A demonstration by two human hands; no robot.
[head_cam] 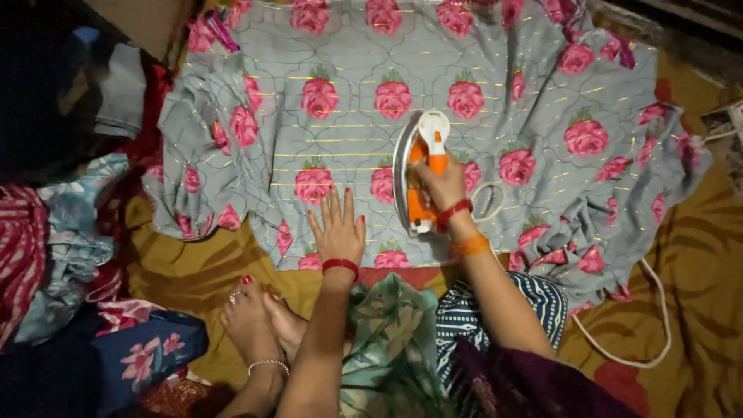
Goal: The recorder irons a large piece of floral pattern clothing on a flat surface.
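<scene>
A grey cloth with pink roses [433, 77] lies spread flat before me. My right hand [443, 184] grips the orange handle of a white and orange clothes iron [418, 166], which is tipped on its side on the cloth with its metal soleplate facing left. My left hand [337, 227] lies flat on the cloth's near edge, fingers spread, just left of the iron. Red bangles sit on both wrists.
The iron's white cord [658, 325] loops to the right over a mustard patterned sheet [696, 255]. Piled clothes [54, 248] lie at left. My bare feet [259, 317] and lap cloth [395, 340] are near the bottom.
</scene>
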